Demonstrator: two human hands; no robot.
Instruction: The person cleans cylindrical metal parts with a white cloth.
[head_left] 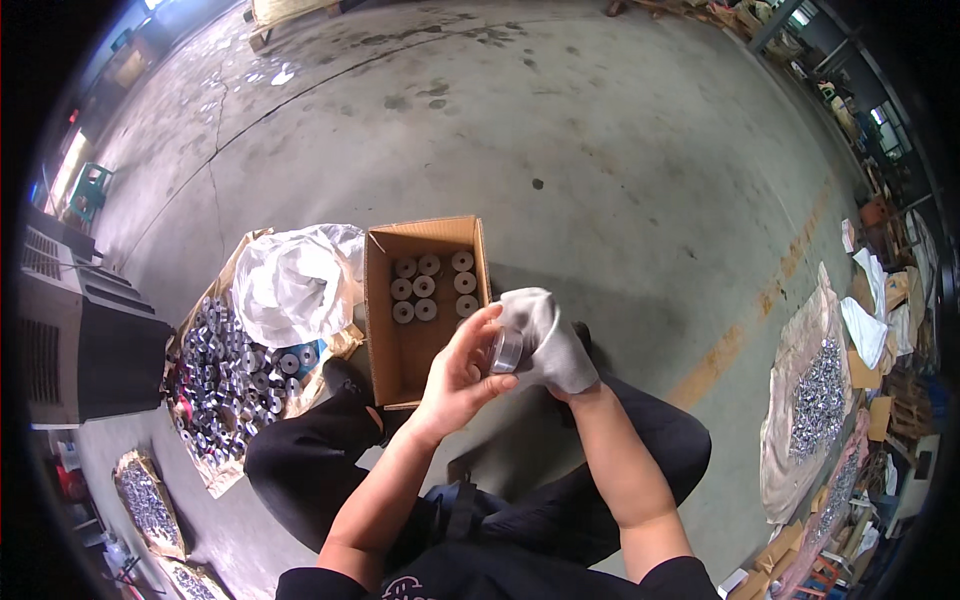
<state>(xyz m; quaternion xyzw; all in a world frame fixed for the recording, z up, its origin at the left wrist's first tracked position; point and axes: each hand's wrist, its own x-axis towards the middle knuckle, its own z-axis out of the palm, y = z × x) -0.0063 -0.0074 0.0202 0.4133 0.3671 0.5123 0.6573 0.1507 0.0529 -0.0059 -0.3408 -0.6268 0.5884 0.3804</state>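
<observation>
Metal discs (418, 290) sit inside the open cardboard box (398, 368).

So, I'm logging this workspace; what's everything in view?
Cardboard box: one, brown, centre
Boxed discs: at least nine, grey, inside it
Held metal piece: one, silver, centre
Loose metal pieces: many, silver, left of box
Plastic bag: one, white, beside box
Boxy unit: one, dark, far left
Stool: one, green, upper left
Small-parts sheets: several, tan, both sides
Edge clutter: uncounted, mixed, around edges
Floor: one, grey, throughout
Legs: two, black-trousered, below
Left hand: one, bare, gripping piece
Right hand: one, grey-covered, beside piece
</observation>
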